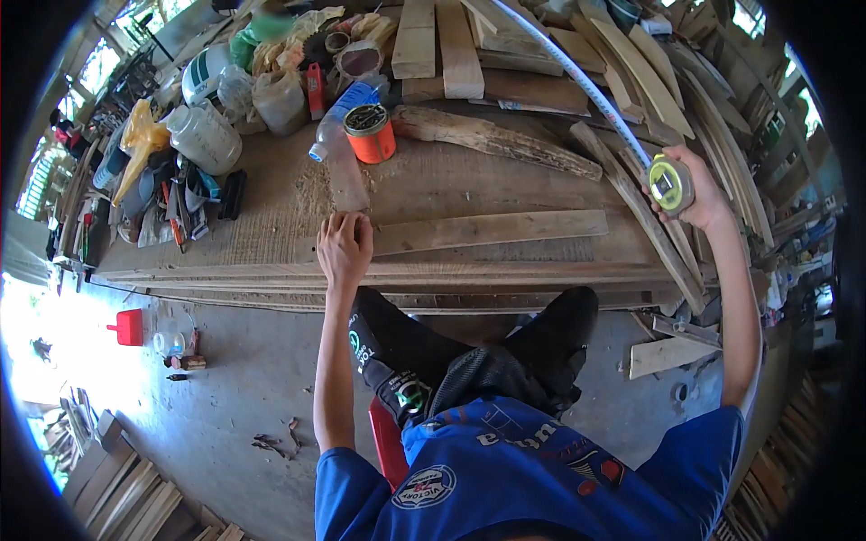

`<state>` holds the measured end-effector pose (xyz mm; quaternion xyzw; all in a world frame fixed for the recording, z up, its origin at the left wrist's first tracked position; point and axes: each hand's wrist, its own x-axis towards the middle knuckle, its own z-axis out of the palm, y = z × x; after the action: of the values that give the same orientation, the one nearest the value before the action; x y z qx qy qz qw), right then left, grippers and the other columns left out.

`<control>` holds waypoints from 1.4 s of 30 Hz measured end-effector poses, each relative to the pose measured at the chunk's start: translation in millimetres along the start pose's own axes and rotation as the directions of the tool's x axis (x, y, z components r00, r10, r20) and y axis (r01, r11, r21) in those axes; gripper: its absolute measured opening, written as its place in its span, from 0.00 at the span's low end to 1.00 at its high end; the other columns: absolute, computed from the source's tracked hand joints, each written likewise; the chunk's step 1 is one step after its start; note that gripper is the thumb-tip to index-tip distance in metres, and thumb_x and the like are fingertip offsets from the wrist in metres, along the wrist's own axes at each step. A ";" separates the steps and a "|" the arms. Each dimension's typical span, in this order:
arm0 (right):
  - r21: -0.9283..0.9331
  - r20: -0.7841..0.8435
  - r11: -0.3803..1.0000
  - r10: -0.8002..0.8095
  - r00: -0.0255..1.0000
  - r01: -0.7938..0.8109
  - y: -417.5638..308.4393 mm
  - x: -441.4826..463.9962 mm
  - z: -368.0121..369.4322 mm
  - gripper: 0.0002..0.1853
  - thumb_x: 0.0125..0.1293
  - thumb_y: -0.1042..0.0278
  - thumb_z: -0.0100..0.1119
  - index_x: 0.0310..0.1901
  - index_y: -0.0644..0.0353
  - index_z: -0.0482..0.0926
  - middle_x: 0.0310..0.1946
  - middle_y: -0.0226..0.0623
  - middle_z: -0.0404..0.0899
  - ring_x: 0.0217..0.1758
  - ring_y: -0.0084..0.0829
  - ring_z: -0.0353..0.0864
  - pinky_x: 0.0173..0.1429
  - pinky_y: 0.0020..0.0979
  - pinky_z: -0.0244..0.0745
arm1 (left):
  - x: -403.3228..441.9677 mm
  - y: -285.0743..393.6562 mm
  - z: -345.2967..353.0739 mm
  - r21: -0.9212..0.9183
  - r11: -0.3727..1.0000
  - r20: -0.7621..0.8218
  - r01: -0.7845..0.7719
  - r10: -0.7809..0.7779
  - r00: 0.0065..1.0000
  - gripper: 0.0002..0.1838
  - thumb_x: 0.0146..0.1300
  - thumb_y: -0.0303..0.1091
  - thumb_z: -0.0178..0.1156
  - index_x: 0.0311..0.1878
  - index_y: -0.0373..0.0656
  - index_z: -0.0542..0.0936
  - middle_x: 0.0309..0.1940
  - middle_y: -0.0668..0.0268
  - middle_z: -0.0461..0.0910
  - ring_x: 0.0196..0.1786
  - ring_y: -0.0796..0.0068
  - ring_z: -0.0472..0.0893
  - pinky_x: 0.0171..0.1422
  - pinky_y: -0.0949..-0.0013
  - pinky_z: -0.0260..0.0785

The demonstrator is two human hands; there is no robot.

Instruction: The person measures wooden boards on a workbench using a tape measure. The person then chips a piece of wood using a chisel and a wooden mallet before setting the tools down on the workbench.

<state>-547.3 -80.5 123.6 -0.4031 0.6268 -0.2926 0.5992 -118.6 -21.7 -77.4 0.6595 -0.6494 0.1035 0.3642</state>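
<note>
My right hand (pixel 699 189) is wrapped round a yellow-green tape measure (pixel 670 185) above the right side of the wooden bench. Its white blade (pixel 577 72) extends up and to the left, past the top edge of the view. At the bench's front, my left hand (pixel 344 243) rests with bent fingers on the left part of a thin flat wooden strip (pixel 487 231). Whether those fingers hold anything is hidden. Beyond the strip stands an orange tin (pixel 369 140) filled with small dark pieces, beside a clear plastic bottle (pixel 347 113) with a blue label, lying on its side.
A rough wood piece (pixel 496 140) lies behind the strip. Stacked planks (pixel 460 54) fill the bench's back and right. White jars (pixel 206 137), bags and tools crowd its left. A red dustpan (pixel 129 328) is on the floor; a red stool (pixel 388 446) shows beneath me.
</note>
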 end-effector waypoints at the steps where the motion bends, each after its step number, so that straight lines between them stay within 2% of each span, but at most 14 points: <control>1: 0.016 0.006 1.000 0.008 1.000 -0.008 2.0 1.8 -0.3 0.22 0.53 0.44 0.46 0.29 0.58 0.72 0.22 0.37 0.75 0.18 0.30 0.75 0.18 0.29 0.69 | -0.4 -0.8 0.7 -0.007 1.000 0.001 0.004 -0.004 1.000 0.06 0.53 0.34 0.54 0.29 0.43 0.77 0.30 0.63 0.74 0.35 0.61 0.73 0.40 0.62 0.65; 4: 0.025 0.004 0.999 0.026 1.000 -0.026 8.9 7.6 -3.2 0.24 0.52 0.42 0.45 0.33 0.57 0.74 0.22 0.36 0.76 0.18 0.30 0.74 0.18 0.30 0.68 | 0.0 0.0 -0.8 -0.010 1.000 0.011 0.011 -0.011 1.000 0.06 0.53 0.34 0.54 0.29 0.43 0.77 0.30 0.63 0.74 0.35 0.61 0.73 0.40 0.62 0.65; 23: 0.046 0.008 0.998 0.043 0.999 -0.044 16.4 8.8 1.0 0.24 0.54 0.43 0.43 0.31 0.59 0.73 0.23 0.35 0.75 0.19 0.30 0.74 0.18 0.29 0.67 | -0.3 -0.5 0.4 -0.008 1.000 0.029 0.026 -0.026 0.999 0.07 0.54 0.35 0.53 0.30 0.43 0.77 0.31 0.63 0.74 0.36 0.60 0.73 0.41 0.62 0.65; 29: 0.015 -0.010 0.999 -0.034 0.999 0.034 21.2 9.0 0.6 0.22 0.53 0.44 0.44 0.31 0.58 0.73 0.23 0.35 0.75 0.20 0.29 0.75 0.18 0.29 0.67 | 0.4 1.1 -0.6 -0.004 0.999 0.038 0.046 -0.045 0.998 0.07 0.53 0.35 0.53 0.30 0.43 0.77 0.32 0.62 0.74 0.36 0.60 0.73 0.42 0.62 0.65; 31: 0.056 0.021 0.993 -0.103 0.995 0.101 28.9 11.5 -2.6 0.24 0.51 0.44 0.48 0.37 0.59 0.72 0.27 0.38 0.76 0.21 0.28 0.76 0.21 0.28 0.70 | 0.2 1.0 0.6 -0.017 0.998 0.039 0.055 -0.055 0.998 0.07 0.52 0.35 0.53 0.29 0.43 0.77 0.31 0.63 0.74 0.36 0.61 0.73 0.42 0.62 0.65; 34: 0.056 0.077 0.986 -0.159 0.984 0.155 45.7 8.2 -7.0 0.24 0.51 0.47 0.48 0.43 0.59 0.70 0.28 0.39 0.76 0.21 0.29 0.76 0.21 0.29 0.71 | 0.6 0.5 -0.1 -0.022 0.999 0.027 0.048 -0.048 0.999 0.06 0.52 0.34 0.54 0.29 0.43 0.77 0.30 0.63 0.74 0.36 0.60 0.73 0.42 0.62 0.65; 35: 0.095 0.110 0.988 -0.135 0.985 0.125 54.5 10.6 -13.4 0.25 0.52 0.50 0.49 0.47 0.59 0.66 0.28 0.42 0.76 0.21 0.31 0.76 0.20 0.29 0.71 | 0.8 0.8 -0.7 -0.021 0.999 0.022 0.029 -0.029 0.999 0.06 0.51 0.33 0.54 0.29 0.43 0.77 0.30 0.63 0.75 0.36 0.60 0.73 0.41 0.62 0.65; 38: 0.162 0.159 0.986 -0.071 0.985 0.045 76.6 7.1 -14.0 0.25 0.51 0.53 0.50 0.48 0.59 0.66 0.28 0.44 0.75 0.21 0.34 0.77 0.20 0.30 0.72 | 1.3 2.3 -1.9 -0.029 0.999 0.012 0.022 -0.021 1.000 0.05 0.51 0.33 0.55 0.29 0.43 0.76 0.29 0.64 0.75 0.36 0.60 0.73 0.41 0.62 0.65; 42: 0.067 0.228 0.998 -0.027 0.973 0.012 91.8 0.0 -9.0 0.25 0.49 0.56 0.50 0.48 0.60 0.65 0.29 0.46 0.75 0.22 0.35 0.77 0.20 0.30 0.72 | 1.8 3.9 -3.3 -0.029 0.999 0.012 0.013 -0.012 1.000 0.04 0.51 0.32 0.54 0.29 0.44 0.76 0.30 0.63 0.75 0.36 0.60 0.73 0.41 0.62 0.64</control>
<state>-570.4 -35.3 46.6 -0.4206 0.5399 -0.2703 0.6772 -120.9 -20.7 -72.7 0.6587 -0.6488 0.0878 0.3707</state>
